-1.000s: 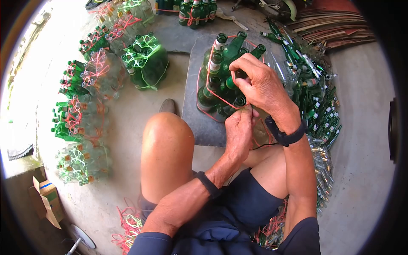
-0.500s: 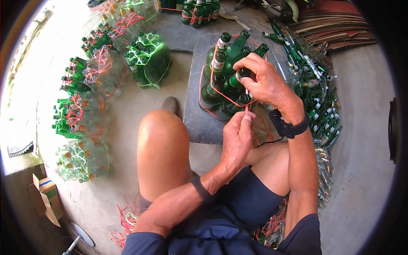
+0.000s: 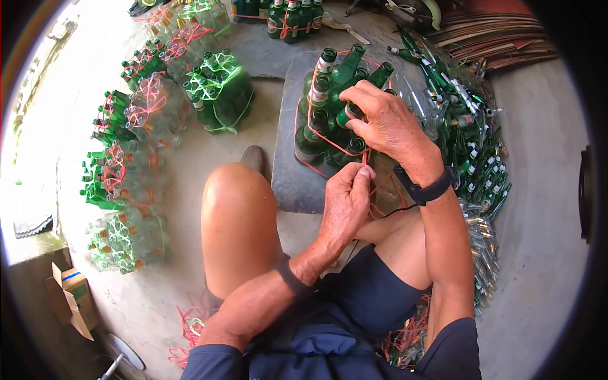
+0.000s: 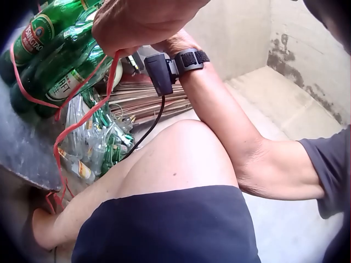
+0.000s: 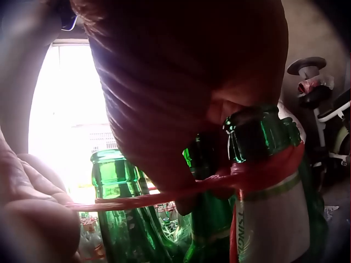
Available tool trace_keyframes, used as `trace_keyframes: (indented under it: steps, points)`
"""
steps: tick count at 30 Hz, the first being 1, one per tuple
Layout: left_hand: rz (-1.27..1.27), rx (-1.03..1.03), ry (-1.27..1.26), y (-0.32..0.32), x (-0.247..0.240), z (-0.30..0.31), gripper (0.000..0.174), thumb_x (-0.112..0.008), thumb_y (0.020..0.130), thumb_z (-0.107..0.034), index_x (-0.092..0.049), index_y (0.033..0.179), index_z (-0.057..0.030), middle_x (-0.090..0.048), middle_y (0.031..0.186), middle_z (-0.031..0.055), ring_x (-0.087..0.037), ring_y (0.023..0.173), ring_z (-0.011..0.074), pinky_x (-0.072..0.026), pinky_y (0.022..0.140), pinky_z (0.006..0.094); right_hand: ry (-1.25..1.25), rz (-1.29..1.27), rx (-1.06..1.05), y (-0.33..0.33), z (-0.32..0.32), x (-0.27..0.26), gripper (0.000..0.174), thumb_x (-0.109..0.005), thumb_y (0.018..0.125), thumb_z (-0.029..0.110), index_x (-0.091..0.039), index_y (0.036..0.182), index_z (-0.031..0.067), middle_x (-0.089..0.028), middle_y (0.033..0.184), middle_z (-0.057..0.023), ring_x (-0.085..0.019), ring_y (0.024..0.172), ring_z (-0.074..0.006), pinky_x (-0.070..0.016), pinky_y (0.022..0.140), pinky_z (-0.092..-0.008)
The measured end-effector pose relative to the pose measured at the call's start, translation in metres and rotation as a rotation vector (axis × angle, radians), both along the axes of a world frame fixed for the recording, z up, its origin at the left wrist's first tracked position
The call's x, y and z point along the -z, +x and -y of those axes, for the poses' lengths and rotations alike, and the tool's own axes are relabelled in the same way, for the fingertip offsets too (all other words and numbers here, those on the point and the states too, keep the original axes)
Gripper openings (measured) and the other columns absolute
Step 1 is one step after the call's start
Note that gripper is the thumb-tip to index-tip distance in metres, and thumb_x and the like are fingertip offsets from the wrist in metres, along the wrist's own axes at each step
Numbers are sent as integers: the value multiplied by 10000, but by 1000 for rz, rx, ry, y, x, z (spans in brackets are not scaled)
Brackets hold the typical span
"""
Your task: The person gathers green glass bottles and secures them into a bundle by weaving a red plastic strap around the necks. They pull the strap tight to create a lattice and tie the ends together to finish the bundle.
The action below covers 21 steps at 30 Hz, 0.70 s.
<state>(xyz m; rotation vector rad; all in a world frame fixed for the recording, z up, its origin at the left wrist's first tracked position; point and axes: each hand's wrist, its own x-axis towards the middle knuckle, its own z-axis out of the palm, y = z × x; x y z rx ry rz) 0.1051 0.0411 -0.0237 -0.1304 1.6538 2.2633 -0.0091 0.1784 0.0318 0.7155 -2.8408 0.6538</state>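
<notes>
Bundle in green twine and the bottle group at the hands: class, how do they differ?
The bundle is laced with green twine; the group has red twine.
The bundle stands on the floor; the group, on a dark board.
Hands work at the group, none at the bundle.
Both hold green bottles.

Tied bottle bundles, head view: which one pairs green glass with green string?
The dark green glass bundle, left of the grey slab; other bundles with green string hold clear bottles.

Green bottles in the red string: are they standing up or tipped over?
Standing up: the green bottles rest on the dark board with their mouths on top, and the red string loops around them.
</notes>
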Motion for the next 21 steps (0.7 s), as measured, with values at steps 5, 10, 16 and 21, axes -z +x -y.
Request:
trace_keyframes:
  steps: [5, 10, 16, 21]
  points:
    - [48, -17, 32, -1, -3, -1, 236, -571, 1100, -158, -695, 964, -9, -512, 767, -63, -423, 704, 42, -350, 602, 246, -47, 59, 5, -5, 0, 0, 225, -690, 864, 52, -678, 1087, 24, -660, 979, -199, -683, 922, -447, -555, 817, -509]
    - [76, -33, 21, -2, -2, 1, 228, -571, 1088, -160, -710, 996, -6, -518, 777, -59, -426, 714, 46, -357, 606, 245, -75, 42, -37, -11, -4, 5, 193, -739, 878, 25, -665, 1054, 4, -638, 936, -149, -670, 786, -340, -547, 714, -423]
    - [109, -104, 62, 0, -5, -3, 248, -573, 1103, -187, -735, 1069, -3, -525, 796, -51, -447, 733, 55, -380, 630, 247, -56, 33, -62, -11, -2, 0, 172, -725, 885, 18, -660, 1044, 3, -632, 929, -142, -659, 759, -321, -539, 698, -411]
    - [80, -138, 60, -2, -1, -4, 263, -575, 1120, -203, -741, 1086, -1, -527, 793, -47, -451, 735, 58, -388, 641, 246, -26, 81, -52, -9, -5, -4, 234, -715, 879, 15, -671, 1108, -1, -663, 992, -160, -674, 830, -320, -553, 747, -396]
